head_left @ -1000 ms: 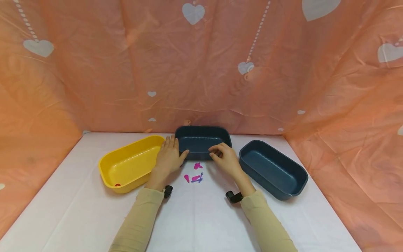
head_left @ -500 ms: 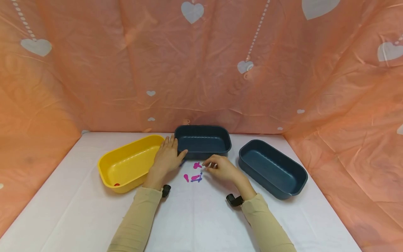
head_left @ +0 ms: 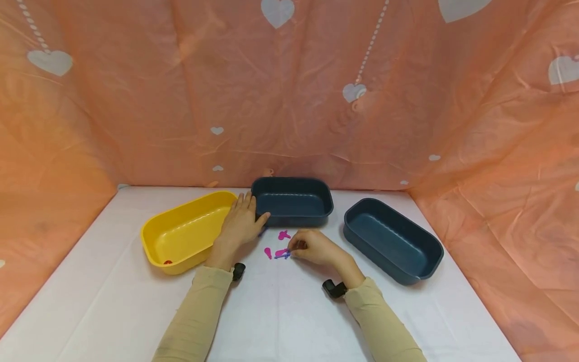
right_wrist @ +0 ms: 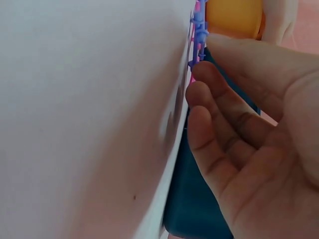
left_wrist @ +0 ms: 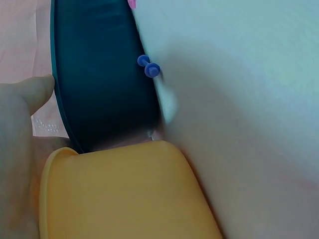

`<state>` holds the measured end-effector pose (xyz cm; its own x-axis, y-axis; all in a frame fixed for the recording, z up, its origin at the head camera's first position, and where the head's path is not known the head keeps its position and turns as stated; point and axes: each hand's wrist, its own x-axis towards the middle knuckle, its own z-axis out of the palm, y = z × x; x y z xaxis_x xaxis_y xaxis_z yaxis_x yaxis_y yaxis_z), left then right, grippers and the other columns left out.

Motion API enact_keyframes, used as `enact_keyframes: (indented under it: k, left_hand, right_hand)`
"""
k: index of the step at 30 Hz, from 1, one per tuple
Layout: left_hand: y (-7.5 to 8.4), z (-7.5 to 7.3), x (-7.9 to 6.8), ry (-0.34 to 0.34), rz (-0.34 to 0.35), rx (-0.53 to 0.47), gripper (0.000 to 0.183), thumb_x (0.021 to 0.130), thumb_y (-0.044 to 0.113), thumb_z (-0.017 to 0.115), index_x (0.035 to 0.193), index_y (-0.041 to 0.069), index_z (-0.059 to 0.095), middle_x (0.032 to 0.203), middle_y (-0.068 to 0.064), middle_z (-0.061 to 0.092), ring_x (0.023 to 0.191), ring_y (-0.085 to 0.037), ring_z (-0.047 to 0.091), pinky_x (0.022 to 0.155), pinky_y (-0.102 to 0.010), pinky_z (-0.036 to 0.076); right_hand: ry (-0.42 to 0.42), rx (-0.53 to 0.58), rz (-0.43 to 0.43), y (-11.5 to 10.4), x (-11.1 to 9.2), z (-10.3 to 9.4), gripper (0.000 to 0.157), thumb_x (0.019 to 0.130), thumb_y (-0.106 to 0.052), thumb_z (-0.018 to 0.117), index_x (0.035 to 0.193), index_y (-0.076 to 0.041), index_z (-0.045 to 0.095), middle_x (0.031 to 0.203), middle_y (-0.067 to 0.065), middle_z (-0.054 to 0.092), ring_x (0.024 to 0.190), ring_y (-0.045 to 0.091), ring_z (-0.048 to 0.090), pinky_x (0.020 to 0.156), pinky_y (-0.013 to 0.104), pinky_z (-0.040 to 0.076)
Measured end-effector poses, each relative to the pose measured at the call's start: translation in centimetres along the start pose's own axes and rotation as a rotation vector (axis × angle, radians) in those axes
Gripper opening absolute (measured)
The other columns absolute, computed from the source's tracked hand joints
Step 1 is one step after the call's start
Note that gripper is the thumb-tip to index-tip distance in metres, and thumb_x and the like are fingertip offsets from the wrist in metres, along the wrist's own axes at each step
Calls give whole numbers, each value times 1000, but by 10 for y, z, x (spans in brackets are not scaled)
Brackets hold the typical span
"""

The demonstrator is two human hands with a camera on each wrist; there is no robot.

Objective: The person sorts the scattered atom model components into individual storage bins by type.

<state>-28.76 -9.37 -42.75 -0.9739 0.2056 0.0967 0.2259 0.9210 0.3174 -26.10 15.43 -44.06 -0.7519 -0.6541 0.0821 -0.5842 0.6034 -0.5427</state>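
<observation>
My left hand lies with straight fingers over the neighbouring rims of the yellow bin and the middle dark blue bin. A small purple dumbbell-shaped piece lies against the dark bin's wall, just beyond that hand. My right hand is low over the table, its thumb and index finger pinching a slim purple plastic piece with small flanges. Its other fingers are curled inward. Around it lie small pink pieces: a bulb-shaped one, one beside the purple piece, and one farther back.
At the right stands a second dark blue bin, set at an angle. A small red thing lies in the near corner of the yellow bin. A white cloth covers the table, and an orange curtain with hearts hangs behind.
My right hand has come from the middle bin's front rim toward me and down to the small pieces, its fingertips closing at the purple one. The left hand has stayed almost still.
</observation>
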Motion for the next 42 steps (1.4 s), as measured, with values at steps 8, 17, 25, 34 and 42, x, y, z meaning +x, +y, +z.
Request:
enact_keyframes:
  k: [8,17,25,34,42]
  left_hand:
    - [1,-1,0,8,-3,-4,82,108,51,47,160,-9,26,170,-26,18,159,-42,11,129,-51,9]
    - [1,-2,0,14,4,-5,83,108,51,47,159,-10,26,169,-28,19,159,-42,12,130,-51,8]
    - [1,-1,0,9,2,5,83,108,52,46,160,-10,25,169,-27,18,159,-42,12,130,-51,8]
    - [0,1,1,12,-4,8,83,108,52,47,160,-9,25,170,-27,18,158,-42,13,130,-51,9]
    - [0,0,0,16,5,2,83,108,51,47,159,-10,26,169,-28,19,158,-43,13,129,-52,10]
  right_hand:
    - [-14,-9,-33,-4,2,1,10,90,-7,81,100,-8,78,91,-2,67,80,9,60,76,23,55]
    - [-29,-35,-38,-3,5,5,10,90,-8,82,99,-9,78,90,-2,66,80,9,60,77,23,55]
    - [-24,-51,-50,-5,4,5,7,91,-6,80,97,-9,77,92,-2,68,84,12,61,81,26,56]
    - [-23,-59,-39,-2,5,8,6,93,-6,77,97,-11,77,93,-3,70,85,12,62,83,27,56]
    - [-23,-62,-41,-5,4,6,5,94,-6,76,97,-10,78,93,-2,71,85,12,62,84,28,56]
